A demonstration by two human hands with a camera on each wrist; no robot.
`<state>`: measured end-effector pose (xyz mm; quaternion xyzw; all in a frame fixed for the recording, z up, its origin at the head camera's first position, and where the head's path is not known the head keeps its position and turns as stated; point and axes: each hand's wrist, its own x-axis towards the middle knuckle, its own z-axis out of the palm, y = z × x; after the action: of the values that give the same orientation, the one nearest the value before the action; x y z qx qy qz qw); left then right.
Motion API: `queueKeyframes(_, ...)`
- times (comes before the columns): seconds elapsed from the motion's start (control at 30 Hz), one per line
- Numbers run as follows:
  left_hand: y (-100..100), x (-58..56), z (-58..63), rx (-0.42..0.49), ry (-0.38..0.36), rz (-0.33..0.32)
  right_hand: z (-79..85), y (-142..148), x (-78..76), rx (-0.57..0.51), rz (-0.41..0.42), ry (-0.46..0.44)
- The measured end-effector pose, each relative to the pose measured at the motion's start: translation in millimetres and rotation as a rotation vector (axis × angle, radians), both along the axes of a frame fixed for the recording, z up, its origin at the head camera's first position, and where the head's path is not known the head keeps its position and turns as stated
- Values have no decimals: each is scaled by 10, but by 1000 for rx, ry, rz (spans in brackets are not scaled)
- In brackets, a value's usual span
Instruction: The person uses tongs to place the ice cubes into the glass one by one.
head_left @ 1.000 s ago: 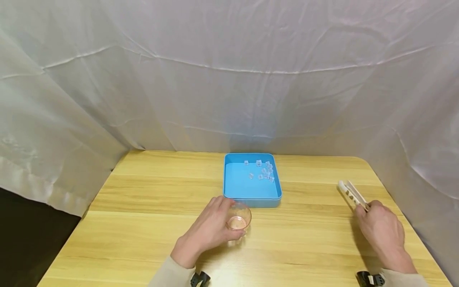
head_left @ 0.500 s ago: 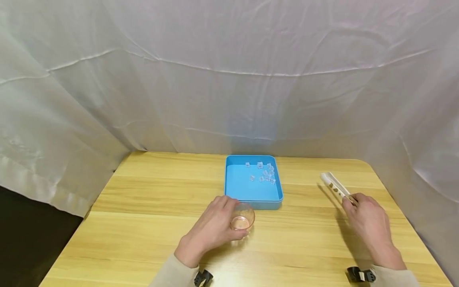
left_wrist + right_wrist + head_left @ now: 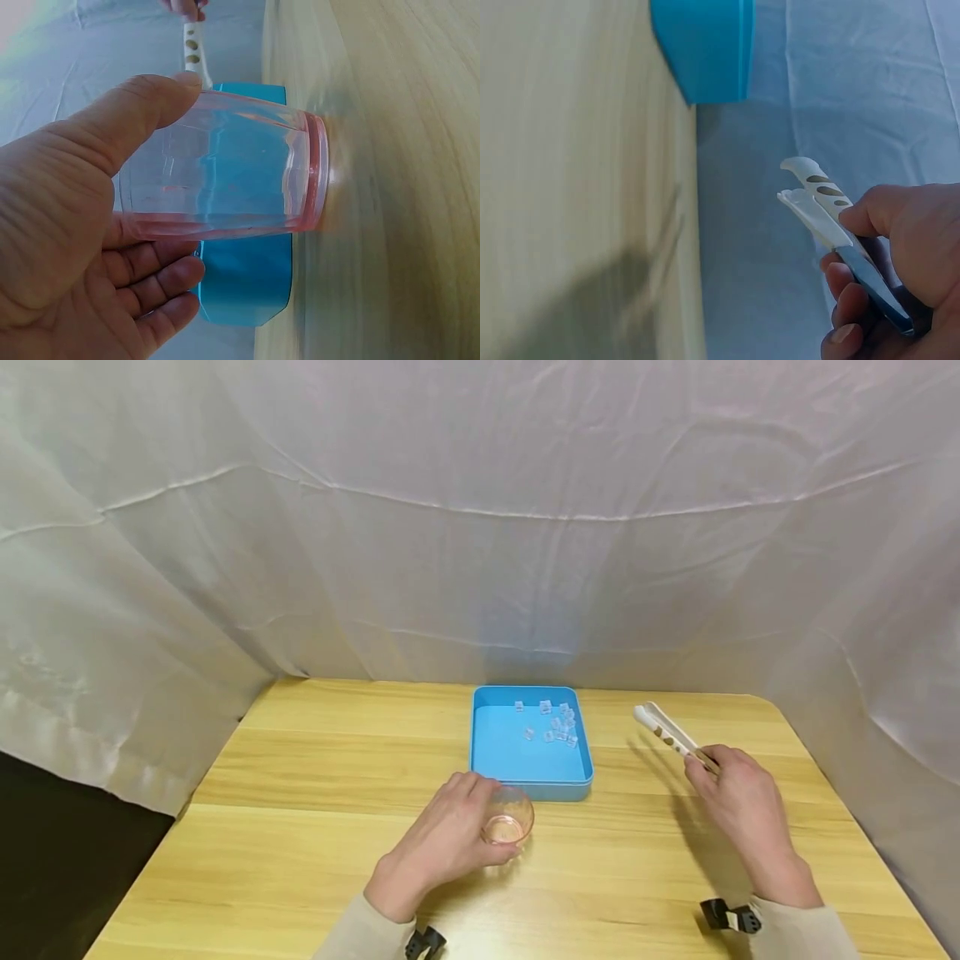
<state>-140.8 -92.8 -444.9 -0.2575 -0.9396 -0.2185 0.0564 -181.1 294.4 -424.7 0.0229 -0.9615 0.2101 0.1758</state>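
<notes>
A clear pinkish cup (image 3: 507, 820) stands upright on the table, just in front of the blue tray (image 3: 531, 792). My left hand (image 3: 438, 839) holds it near the rim, thumb on one side and fingers on the other, as the left wrist view shows. Several small clear cubes (image 3: 558, 727) lie in the tray, mostly toward its right side. To the right of the tray, my right hand (image 3: 738, 802) grips a pair of tongs (image 3: 663, 728) above the table. Their white tips (image 3: 795, 180) are slightly apart with nothing between them, and they point toward the tray.
The wooden table (image 3: 315, 760) runs back to a hanging grey curtain (image 3: 450, 568), which also encloses both sides. A dark area (image 3: 60, 868) lies beyond the table's left edge. Each wrist wears a black camera mount (image 3: 727, 916).
My right hand has moved left with the tongs, bringing their tips nearer the tray. The left hand shifted slightly right with the cup, then stayed almost still.
</notes>
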Motion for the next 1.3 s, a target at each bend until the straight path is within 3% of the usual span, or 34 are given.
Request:
queueKeyframes(0.57, -6, -6, -16, 42, -18, -1, 189, -511, -129, -57, 83, 31)
queueKeyframes(0.93, 15, -6, -22, 52, -50, -1, 234, -872, -225, -67, 154, -48)
queueKeyframes(1.1, 23, -2, -24, 50, -41, -5, 231, -985, -270, -51, 182, -77)
queueKeyframes(1.3, 35, 3, -29, 40, -51, 3, 186, -1065, -309, 40, 236, -107)
